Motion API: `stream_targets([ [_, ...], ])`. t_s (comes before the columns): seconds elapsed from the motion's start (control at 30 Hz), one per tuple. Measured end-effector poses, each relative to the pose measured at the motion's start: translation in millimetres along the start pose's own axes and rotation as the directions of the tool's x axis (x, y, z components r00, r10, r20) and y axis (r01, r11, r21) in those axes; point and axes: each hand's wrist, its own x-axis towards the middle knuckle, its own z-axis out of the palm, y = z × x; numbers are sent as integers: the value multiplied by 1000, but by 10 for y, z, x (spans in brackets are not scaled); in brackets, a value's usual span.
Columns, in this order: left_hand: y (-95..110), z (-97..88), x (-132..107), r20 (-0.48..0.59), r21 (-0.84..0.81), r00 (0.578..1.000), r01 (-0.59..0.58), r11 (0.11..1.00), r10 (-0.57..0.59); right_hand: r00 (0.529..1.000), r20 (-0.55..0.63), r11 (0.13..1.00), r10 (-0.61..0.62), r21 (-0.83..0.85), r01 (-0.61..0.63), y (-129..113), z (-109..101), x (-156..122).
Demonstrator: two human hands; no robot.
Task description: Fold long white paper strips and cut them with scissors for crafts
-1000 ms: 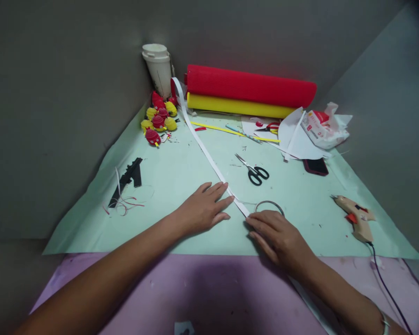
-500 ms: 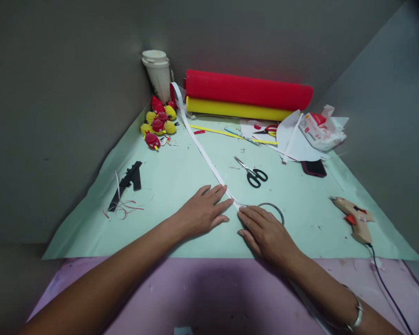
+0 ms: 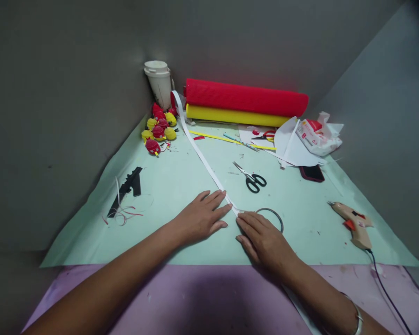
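Observation:
A long white paper strip [image 3: 203, 160] runs from beside the cup at the back down to my hands. My left hand [image 3: 204, 216] lies flat with fingers spread, its fingertips touching the strip. Further along, my right hand [image 3: 263, 239] rests palm down over the strip's near end, fingers stretched out. A thin dark grey band [image 3: 278, 217] curves out from behind the right fingers; part of it is hidden under them. Black-handled scissors [image 3: 253, 180] lie a little beyond my hands.
A corded glue gun [image 3: 354, 225] lies on the right, near a phone [image 3: 312, 173] and a tissue pack [image 3: 319, 137]. Red and yellow rolls [image 3: 244, 97] span the back. Small paper figures [image 3: 158, 132] cluster by a white cup [image 3: 159, 86]. Black scraps [image 3: 125, 190] lie left.
The whole scene sits slightly lower in view, as if my head tilted up. Both hands stay at nearly the same place on the strip.

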Motion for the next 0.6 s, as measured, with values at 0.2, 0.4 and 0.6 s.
stream_targets([
  [0.2,4,-8,-7,6,9,1000,-2,1000,2,999,-33,1000,-12,-6,12,-6,9,5],
  [0.4,4,-3,-2,-12,-3,1000,14,1000,-14,1000,-28,1000,-8,0,8,-8,6,8],
  [0.6,-6,0,1,-24,-37,999,30,999,-31,1000,-19,1000,-1,6,1,0,10,0],
])
